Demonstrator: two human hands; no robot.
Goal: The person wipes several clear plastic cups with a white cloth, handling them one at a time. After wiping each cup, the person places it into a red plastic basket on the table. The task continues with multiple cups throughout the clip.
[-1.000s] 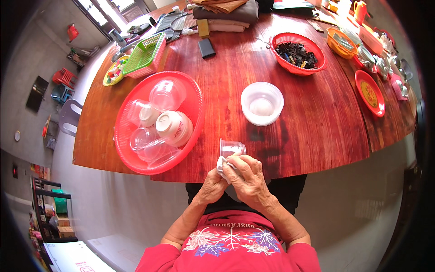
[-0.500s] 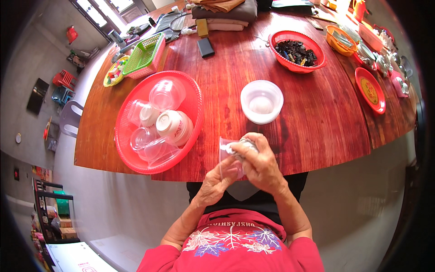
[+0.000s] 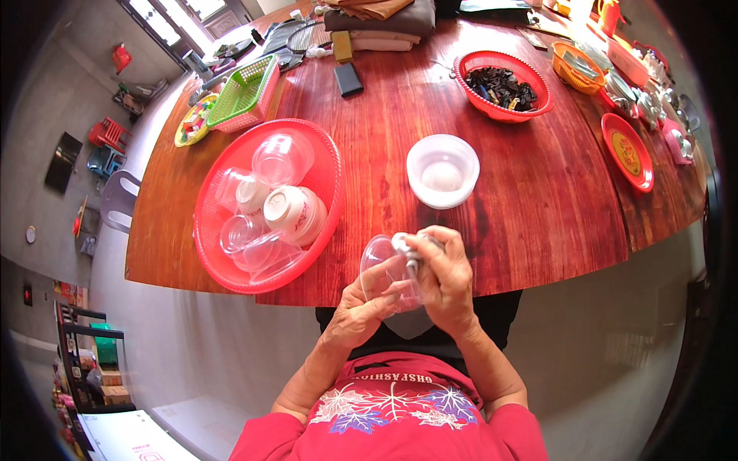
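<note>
A clear plastic bowl (image 3: 373,265) is held in my left hand (image 3: 360,310) over the table's near edge, its round mouth turned to the left. Bunched in my right hand (image 3: 447,278) is a grey-white cloth (image 3: 403,246), pressed near the bowl's side. Beyond my hands stands a stack of white translucent bowls (image 3: 443,170). To the left, a large red plastic basket (image 3: 206,244) holds several clear containers (image 3: 281,160) and upturned white cups (image 3: 286,207).
A green and pink basket (image 3: 244,96) stands at the far left. Toward the far right, a red basket (image 3: 543,107) holds dark pieces, with a red plate (image 3: 644,181) nearer. Folded cloths (image 3: 382,40) and a dark wallet-like object (image 3: 348,80) lie at the back.
The clear bowl has turned so that its round mouth now shows more. My right hand and the cloth have shifted slightly along its side.
</note>
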